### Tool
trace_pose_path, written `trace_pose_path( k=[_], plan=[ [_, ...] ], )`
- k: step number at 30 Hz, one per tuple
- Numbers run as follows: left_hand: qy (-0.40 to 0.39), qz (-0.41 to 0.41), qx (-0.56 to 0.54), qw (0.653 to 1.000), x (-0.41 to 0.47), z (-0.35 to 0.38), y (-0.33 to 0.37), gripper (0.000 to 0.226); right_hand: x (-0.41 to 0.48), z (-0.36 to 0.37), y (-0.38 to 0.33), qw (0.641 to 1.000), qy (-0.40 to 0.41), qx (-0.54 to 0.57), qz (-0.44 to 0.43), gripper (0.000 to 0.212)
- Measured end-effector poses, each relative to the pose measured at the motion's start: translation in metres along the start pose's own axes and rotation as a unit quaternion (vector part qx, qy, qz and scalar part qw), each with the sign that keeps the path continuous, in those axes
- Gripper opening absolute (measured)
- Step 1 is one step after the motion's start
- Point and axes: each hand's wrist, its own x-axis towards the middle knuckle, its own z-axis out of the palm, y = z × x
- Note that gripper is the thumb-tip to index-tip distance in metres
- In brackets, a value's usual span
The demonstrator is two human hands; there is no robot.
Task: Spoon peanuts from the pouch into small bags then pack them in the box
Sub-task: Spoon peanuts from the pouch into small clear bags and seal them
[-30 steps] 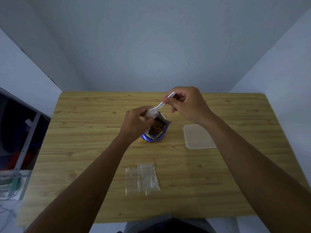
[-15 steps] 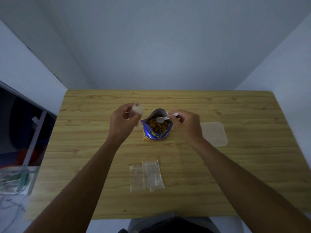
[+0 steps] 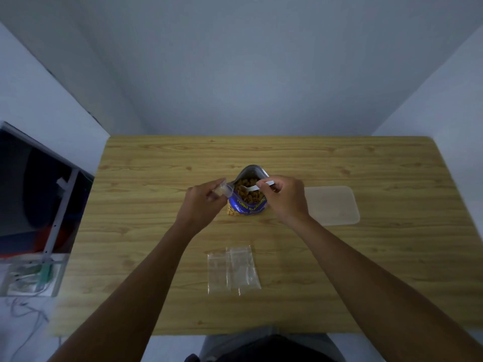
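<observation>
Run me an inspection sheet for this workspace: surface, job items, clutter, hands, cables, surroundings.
Surface: wooden table, wood-grain top.
Job's things: blue pouch upright and open at mid-table, peanuts showing; white spoon with its bowl in the pouch mouth; two spare bags flat near the front edge, overlapping; translucent box right of the pouch.
Clutter: nothing seen.
Hands: left hand holds a small bag beside the pouch rim; right hand pinches the spoon handle.
Cables: thin wires on the floor, lower left.
Surroundings: plain walls; metal frame left of the table.
</observation>
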Motion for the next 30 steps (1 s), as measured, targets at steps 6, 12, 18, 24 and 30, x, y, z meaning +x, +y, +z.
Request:
trace_pose_path(
  k=[6,12,18,24,30],
  plan=[
    [0.011,0.006,0.009,1.000,0.000,-0.002,-0.002,0.044,0.000,-0.003,0.004,0.997,0.027,0.059,0.051,0.015],
    [0.011,0.004,0.008,1.000,0.000,0.000,-0.004,0.051,0.005,-0.006,0.004,0.986,0.031,0.108,0.121,0.018],
    [0.045,0.024,0.044,0.998,0.003,-0.003,-0.003,0.047,0.009,-0.024,0.009,0.958,0.058,0.198,0.200,0.010],
    [0.053,0.071,0.078,0.993,0.011,-0.004,0.014,0.048,0.009,-0.038,0.017,0.932,0.056,0.264,0.242,0.014],
    [0.001,0.103,0.103,0.989,0.011,0.004,0.017,0.051,0.007,-0.058,0.007,0.927,0.045,0.297,0.226,0.010]
  ],
)
